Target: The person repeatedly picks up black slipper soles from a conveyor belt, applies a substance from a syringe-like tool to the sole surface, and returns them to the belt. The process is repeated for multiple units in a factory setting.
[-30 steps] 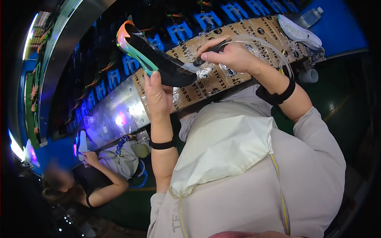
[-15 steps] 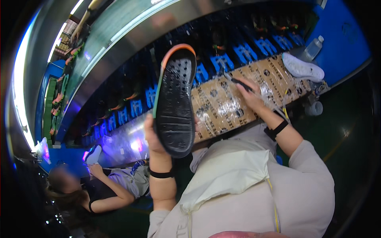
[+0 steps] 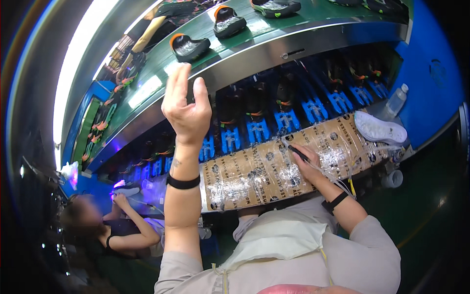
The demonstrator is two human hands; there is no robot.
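Shoe sole (image 3: 190,47) with the orange end is sitting on the green belt (image 3: 323,15) up top, just past my left fingertips. Two more pieces, the middle one (image 3: 229,22) orange-rimmed too, are further right along the belt.

Left hand (image 3: 188,112) is up with the fingers stretched out, thumb spread away from them and nothing in the palm. Honestly can't tell if the fingertips are brushing the sole or there's a tiny gap.

Right hand (image 3: 309,164) is down over the bench, fingers closed around a black-handled tool (image 3: 297,153), kinda like holding a pen. Its pale tip points at the back edge of the printed cardboard (image 3: 240,181), and a thin tube trails off past the wrist.

At the right end of the bench there's a white shoe piece (image 3: 381,129) with a clear bottle (image 3: 397,100) just behind it. Row of blue racks (image 3: 257,131) behind the cardboard. Co-worker (image 3: 131,231) off to the left.
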